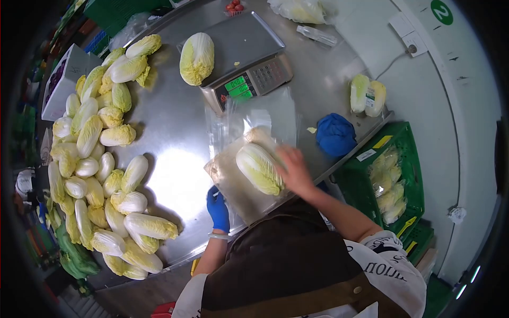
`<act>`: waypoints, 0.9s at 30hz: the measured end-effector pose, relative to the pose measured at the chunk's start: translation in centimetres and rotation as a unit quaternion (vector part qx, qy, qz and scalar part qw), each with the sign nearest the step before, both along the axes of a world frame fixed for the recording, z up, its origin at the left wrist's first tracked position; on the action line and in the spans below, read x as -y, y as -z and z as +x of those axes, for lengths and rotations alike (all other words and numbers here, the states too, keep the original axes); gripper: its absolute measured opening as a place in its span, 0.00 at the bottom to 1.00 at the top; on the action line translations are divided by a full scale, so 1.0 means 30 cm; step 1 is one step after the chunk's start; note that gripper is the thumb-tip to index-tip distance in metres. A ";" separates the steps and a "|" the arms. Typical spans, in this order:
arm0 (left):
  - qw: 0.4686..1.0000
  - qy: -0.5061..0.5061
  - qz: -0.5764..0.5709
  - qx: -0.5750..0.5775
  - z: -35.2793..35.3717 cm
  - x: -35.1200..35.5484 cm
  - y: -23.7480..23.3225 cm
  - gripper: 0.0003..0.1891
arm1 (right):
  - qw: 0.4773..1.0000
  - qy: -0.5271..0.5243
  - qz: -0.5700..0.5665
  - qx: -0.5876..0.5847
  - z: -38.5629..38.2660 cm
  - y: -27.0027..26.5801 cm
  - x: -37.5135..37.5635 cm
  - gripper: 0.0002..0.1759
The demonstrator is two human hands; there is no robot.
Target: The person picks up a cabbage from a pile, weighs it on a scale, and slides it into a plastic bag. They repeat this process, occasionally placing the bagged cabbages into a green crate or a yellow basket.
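Observation:
A pale napa cabbage (pixel 260 168) lies on a clear plastic bag (pixel 231 180) near the table's front edge. My left hand, in a blue glove (pixel 217 211), is at the bag's lower left edge, its fingers partly hidden. My bare right hand (pixel 292 168) is beside the cabbage's right side, slightly blurred, with its fingers apart. More clear bags (pixel 283 114) lie flat beyond it. Another cabbage (pixel 196 59) rests at the left edge of the scale (pixel 241 50), whose green display is lit.
Many cabbages (pixel 95 196) are piled on the left of the metal table (pixel 159 138). A blue bundle (pixel 335 135) and two packed cabbages (pixel 367 96) are at the right. Below the right edge stands a green crate (pixel 416 169) with bagged cabbages. Tomatoes (pixel 234 7) are at the back.

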State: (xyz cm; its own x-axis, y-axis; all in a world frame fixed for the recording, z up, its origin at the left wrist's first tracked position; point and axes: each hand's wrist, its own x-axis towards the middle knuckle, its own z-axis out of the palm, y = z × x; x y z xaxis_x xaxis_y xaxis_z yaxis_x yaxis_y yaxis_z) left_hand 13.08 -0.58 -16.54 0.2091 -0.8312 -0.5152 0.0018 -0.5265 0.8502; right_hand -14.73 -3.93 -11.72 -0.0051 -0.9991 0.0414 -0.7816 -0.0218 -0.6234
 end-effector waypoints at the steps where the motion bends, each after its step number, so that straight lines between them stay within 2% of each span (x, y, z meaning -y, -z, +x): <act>1: 0.996 0.009 -0.061 0.071 -0.006 -0.003 -0.010 0.13 | 0.997 0.048 -0.065 0.018 -0.059 0.040 0.027 0.26; 2: 0.982 0.018 -0.121 0.142 -0.013 -0.003 -0.013 0.13 | 0.989 0.108 -0.006 0.103 -0.115 0.076 0.060 0.21; 3: 0.996 0.023 -0.074 0.051 0.000 0.004 -0.005 0.11 | 0.966 0.168 0.055 0.188 -0.154 0.117 0.087 0.17; 4: 0.999 0.024 -0.034 0.014 -0.003 -0.003 -0.016 0.11 | 0.940 0.164 0.151 0.258 -0.169 0.170 0.100 0.17; 6: 0.997 0.025 0.037 -0.056 -0.006 0.008 -0.045 0.10 | 0.849 0.144 0.327 0.390 -0.162 0.211 0.146 0.18; 9: 0.974 0.152 0.163 -0.048 0.013 0.042 -0.063 0.18 | 0.861 0.033 0.414 0.294 -0.070 0.169 0.172 0.27; 10: 0.963 0.182 0.189 -0.064 0.011 0.051 -0.082 0.21 | 0.878 0.008 0.388 0.282 -0.050 0.184 0.159 0.30; 12: 0.973 0.153 0.141 -0.103 -0.020 0.049 -0.079 0.25 | 0.908 -0.039 0.332 0.251 -0.023 0.212 0.138 0.35; 13: 0.976 0.138 0.118 -0.123 -0.043 0.043 -0.074 0.27 | 0.896 -0.065 0.355 0.260 0.003 0.191 0.133 0.43; 16: 0.975 0.201 0.024 -0.093 -0.131 0.042 -0.017 0.37 | 0.921 -0.066 0.306 0.231 0.144 0.105 0.082 0.46; 18: 0.988 0.157 0.007 -0.006 -0.195 0.035 -0.001 0.36 | 0.903 0.008 0.306 0.301 0.192 0.200 0.064 0.48; 20: 0.980 0.156 -0.070 0.100 -0.236 0.021 0.046 0.36 | 0.887 0.047 0.289 0.357 0.190 0.204 0.059 0.48; 22: 0.960 0.211 -0.126 0.131 -0.268 0.014 -0.052 0.37 | 0.879 0.050 0.262 0.396 0.139 0.064 0.041 0.47; 23: 0.948 0.241 -0.151 0.146 -0.285 0.009 -0.132 0.37 | 0.949 0.040 0.186 0.250 0.115 0.014 0.028 0.47; 24: 0.963 0.214 -0.158 0.031 -0.306 0.007 -0.218 0.35 | 0.906 0.067 0.228 0.350 0.062 -0.023 0.031 0.46; 25: 0.935 0.279 -0.214 0.046 -0.296 0.015 -0.245 0.31 | 0.851 0.094 0.263 0.444 -0.015 -0.043 0.045 0.45; 26: 0.899 0.341 -0.268 0.059 -0.273 0.023 -0.254 0.27 | 0.791 0.128 0.293 0.522 -0.099 -0.048 0.029 0.40; 27: 0.864 0.398 -0.291 0.105 -0.238 0.027 -0.227 0.24 | 0.760 0.152 0.300 0.557 -0.162 -0.092 0.000 0.34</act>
